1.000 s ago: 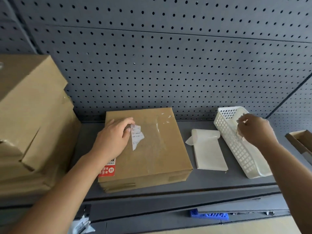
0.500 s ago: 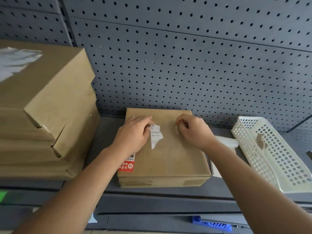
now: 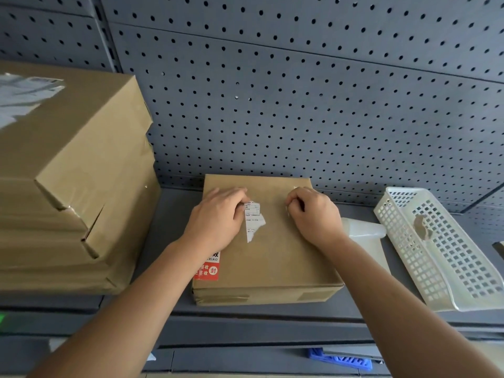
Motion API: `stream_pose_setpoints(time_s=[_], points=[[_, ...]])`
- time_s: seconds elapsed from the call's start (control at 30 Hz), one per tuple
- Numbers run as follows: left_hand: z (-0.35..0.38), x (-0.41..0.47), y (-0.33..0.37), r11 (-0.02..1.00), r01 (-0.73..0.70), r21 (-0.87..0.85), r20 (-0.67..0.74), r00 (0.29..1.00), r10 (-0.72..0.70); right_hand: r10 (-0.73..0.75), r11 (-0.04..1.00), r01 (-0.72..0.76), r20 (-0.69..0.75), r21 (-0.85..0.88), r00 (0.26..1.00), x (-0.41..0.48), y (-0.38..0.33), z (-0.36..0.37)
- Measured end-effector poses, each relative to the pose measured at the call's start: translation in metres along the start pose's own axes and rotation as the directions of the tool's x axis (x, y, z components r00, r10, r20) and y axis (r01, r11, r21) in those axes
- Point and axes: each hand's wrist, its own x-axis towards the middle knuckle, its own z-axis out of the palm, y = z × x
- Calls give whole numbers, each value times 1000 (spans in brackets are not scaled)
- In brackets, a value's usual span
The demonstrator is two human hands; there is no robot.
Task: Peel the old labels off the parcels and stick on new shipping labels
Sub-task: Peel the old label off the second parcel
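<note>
Our right hand (image 3: 313, 211) is back from the basket (image 3: 436, 268) at the parcel (image 3: 272, 257) on the shelf, fingers curled, pinching a white sliver (image 3: 287, 211). Left hand (image 3: 215, 216) lies flat, bracing beside the torn old label (image 3: 253, 219). We're likely still peeling; no new label on yet.

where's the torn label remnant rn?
Head view: the torn label remnant is on top of the flat parcel at centre, at the fingertips of the left hand, with the right hand further to its right.
</note>
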Motion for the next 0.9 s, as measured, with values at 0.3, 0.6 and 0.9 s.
stream_pose_setpoints(time_s=[0.3,0.6,0.9], points=[[2,0,-2,1000,-7,-3,-12,1000,7,-9,999,8,-21,-42,1000,0,0,4],[-2,-2,2,1000,21,6,17,1000,-21,-9,1000,8,-29,-10,1000,1,2,4],[-3,-2,5,1000,24,3,20,999,-25,-3,1000,3,-22,5,1000,1,2,3]])
